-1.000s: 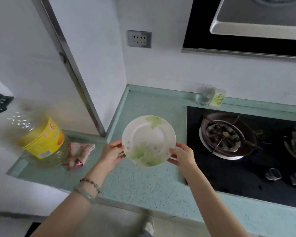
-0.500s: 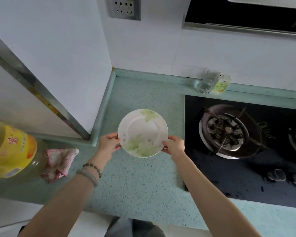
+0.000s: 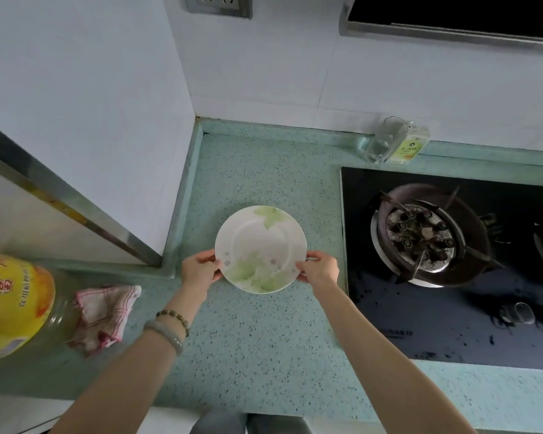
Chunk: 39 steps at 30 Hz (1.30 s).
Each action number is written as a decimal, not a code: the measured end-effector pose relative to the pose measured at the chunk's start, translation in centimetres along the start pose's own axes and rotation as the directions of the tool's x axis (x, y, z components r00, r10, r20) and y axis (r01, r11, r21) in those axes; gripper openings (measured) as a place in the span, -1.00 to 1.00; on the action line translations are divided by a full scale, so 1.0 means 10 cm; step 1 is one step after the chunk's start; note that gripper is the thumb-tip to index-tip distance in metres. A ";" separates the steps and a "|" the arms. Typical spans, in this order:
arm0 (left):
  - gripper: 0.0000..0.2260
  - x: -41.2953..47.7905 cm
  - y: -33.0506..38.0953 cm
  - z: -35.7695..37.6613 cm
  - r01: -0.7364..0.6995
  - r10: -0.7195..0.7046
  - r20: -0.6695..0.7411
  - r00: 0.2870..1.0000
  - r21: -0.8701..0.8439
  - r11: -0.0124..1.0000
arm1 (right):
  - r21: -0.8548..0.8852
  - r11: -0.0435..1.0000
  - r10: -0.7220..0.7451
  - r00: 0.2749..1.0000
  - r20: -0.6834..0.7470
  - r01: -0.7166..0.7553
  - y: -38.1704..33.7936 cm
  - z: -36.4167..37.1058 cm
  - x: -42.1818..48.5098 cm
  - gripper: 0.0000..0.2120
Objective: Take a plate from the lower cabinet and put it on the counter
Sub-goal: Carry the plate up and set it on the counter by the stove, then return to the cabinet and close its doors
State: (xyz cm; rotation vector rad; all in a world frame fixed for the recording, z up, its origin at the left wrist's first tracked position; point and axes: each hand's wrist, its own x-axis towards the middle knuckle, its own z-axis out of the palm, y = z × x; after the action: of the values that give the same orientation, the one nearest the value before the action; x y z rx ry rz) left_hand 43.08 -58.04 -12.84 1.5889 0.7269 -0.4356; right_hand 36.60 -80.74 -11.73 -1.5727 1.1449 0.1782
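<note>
A round white plate (image 3: 260, 245) with green leaf prints is held level over the speckled green counter (image 3: 257, 333), just left of the stove. My left hand (image 3: 199, 270) grips its left rim and my right hand (image 3: 319, 270) grips its right rim. Whether the plate rests on the counter or hovers just above it I cannot tell.
A black gas stove (image 3: 452, 264) with a burner lies right of the plate. A big yellow-labelled oil bottle (image 3: 13, 305) and a red-checked cloth (image 3: 105, 317) sit at the left. A clear container (image 3: 381, 142) and a small box stand by the back wall.
Both hands have carried the plate forward and lower over the counter. My view has tilted down and moved closer to the counter.
</note>
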 end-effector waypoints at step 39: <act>0.00 -3.03 0.15 1.18 -0.800 0.249 0.941 -0.229 -0.327 0.502 | 0.182 0.761 -0.375 0.652 -0.659 0.622 1.09 -2.40 -2.91 -0.08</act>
State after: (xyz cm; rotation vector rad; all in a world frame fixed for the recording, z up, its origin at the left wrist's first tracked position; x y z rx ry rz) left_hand 23.61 -75.72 6.29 1.3461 -1.3686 -0.8273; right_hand 2.99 -82.94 8.38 -1.5445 1.0408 -0.9509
